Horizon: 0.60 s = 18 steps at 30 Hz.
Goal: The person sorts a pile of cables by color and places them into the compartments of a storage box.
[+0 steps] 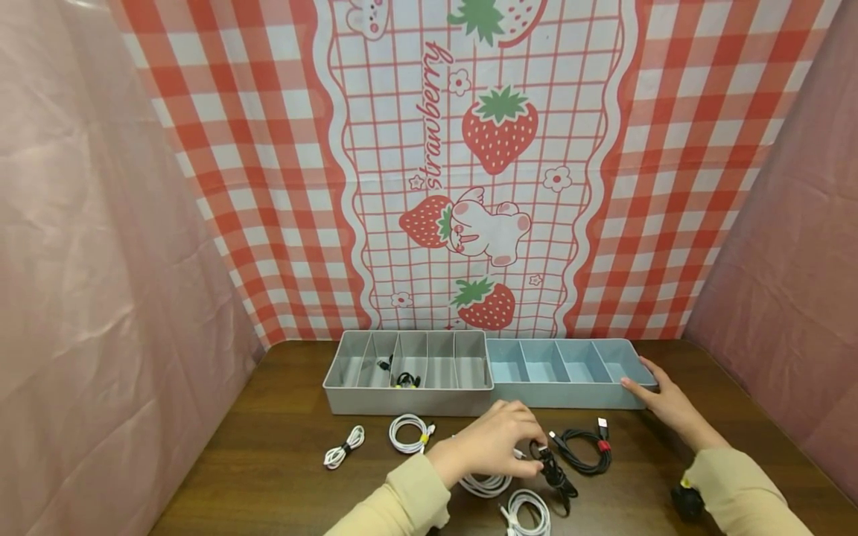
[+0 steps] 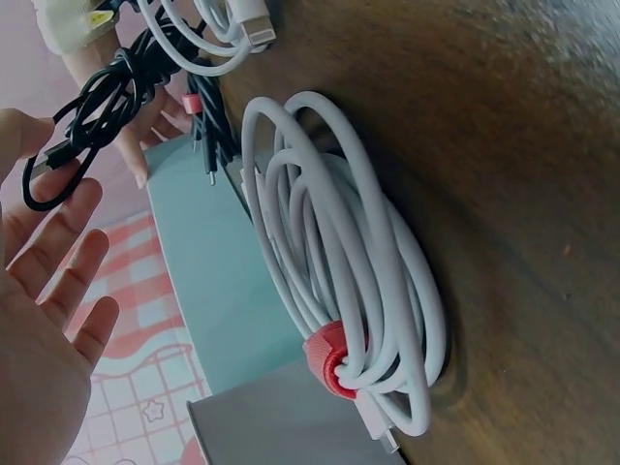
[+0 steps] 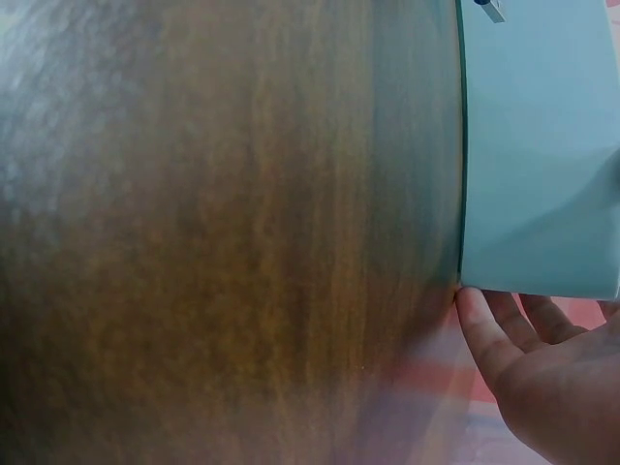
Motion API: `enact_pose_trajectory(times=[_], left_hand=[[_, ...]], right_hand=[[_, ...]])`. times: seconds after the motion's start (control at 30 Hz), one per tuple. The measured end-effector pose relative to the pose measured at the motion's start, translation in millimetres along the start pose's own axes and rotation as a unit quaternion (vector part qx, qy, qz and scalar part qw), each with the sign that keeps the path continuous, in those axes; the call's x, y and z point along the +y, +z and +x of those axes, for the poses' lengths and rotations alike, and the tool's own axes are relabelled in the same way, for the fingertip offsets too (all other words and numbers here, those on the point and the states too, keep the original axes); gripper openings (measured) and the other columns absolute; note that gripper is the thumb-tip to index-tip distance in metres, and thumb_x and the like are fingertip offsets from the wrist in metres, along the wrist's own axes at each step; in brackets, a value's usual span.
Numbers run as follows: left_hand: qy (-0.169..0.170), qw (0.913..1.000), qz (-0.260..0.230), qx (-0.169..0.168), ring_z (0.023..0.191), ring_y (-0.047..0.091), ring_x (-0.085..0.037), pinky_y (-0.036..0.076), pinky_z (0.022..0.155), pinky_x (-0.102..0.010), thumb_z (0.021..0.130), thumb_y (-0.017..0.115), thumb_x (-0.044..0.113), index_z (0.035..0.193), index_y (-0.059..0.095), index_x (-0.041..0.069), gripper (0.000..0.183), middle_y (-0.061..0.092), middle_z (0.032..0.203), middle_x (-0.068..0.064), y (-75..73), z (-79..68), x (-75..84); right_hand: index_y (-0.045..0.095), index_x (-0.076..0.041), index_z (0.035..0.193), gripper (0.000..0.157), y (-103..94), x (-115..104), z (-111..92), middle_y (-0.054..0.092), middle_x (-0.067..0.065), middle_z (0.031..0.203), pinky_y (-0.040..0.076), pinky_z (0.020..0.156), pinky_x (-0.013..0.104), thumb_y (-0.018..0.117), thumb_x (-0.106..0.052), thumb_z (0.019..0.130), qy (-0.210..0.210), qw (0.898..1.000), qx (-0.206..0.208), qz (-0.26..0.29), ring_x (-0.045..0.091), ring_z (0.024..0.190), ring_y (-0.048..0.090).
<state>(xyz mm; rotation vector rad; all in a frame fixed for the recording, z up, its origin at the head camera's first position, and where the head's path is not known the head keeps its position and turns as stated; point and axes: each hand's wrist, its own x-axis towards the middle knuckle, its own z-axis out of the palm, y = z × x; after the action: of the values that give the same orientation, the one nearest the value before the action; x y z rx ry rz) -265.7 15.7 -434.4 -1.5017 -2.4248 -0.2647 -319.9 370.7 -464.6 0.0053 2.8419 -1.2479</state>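
My left hand [image 1: 492, 443] pinches a bundled black cable [image 1: 555, 476] between thumb and fingertips, above the table. In the left wrist view the black cable [image 2: 121, 87] hangs in loops at the thumb and index finger, the other fingers spread. Under that hand, partly hidden, lies a coiled white cable [image 1: 485, 486]; its red tie [image 2: 331, 358] shows from the left wrist. My right hand [image 1: 673, 406] rests at the right end of a light blue divided box [image 1: 570, 394], thumb on the front rim. From the right wrist, its extended fingers [image 3: 489, 339] touch the end wall.
A grey divided box [image 1: 412, 402] adjoins the blue one, with small black cables [image 1: 407, 380] inside. White cables [image 1: 345, 448] lie in front, one with a yellow tie [image 1: 409, 434], another nearer [image 1: 527, 514]. A black cable with red tie [image 1: 586, 454] lies right; a black item [image 1: 687, 502] sits by the right sleeve.
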Motion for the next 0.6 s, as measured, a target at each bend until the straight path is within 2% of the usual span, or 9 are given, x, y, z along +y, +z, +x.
enact_pose_trajectory(times=[0.37, 0.6], left_hand=[[-0.006, 0.9999, -0.009, 0.011, 0.104, 0.047, -0.001, 0.031, 0.085, -0.014, 0.079, 0.07, 0.042, 0.101, 0.065, 0.027, 0.027, 0.062, 0.102, 0.019, -7.6, 0.5, 1.1], [-0.001, 0.9996, -0.02, 0.018, 0.101, 0.046, 0.001, 0.03, 0.084, -0.012, 0.08, 0.071, 0.039, 0.101, 0.063, 0.027, 0.025, 0.059, 0.095, 0.02, -12.3, -0.5, 1.3]], right_hand=[[-0.005, -0.001, 0.149, 0.089, -0.3, 0.2, -0.4, 0.008, 0.044, 0.143, 0.044, 0.089, 0.057, 0.047, -0.048, 0.096, -0.002, 1.0, -0.004, 0.005, 0.054, 0.123, 0.031], [-0.005, -0.001, 0.15, 0.09, 0.5, -0.1, -1.2, 0.007, 0.044, 0.143, 0.043, 0.09, 0.058, 0.047, -0.05, 0.095, 0.002, 1.0, -0.005, 0.009, 0.054, 0.123, 0.031]])
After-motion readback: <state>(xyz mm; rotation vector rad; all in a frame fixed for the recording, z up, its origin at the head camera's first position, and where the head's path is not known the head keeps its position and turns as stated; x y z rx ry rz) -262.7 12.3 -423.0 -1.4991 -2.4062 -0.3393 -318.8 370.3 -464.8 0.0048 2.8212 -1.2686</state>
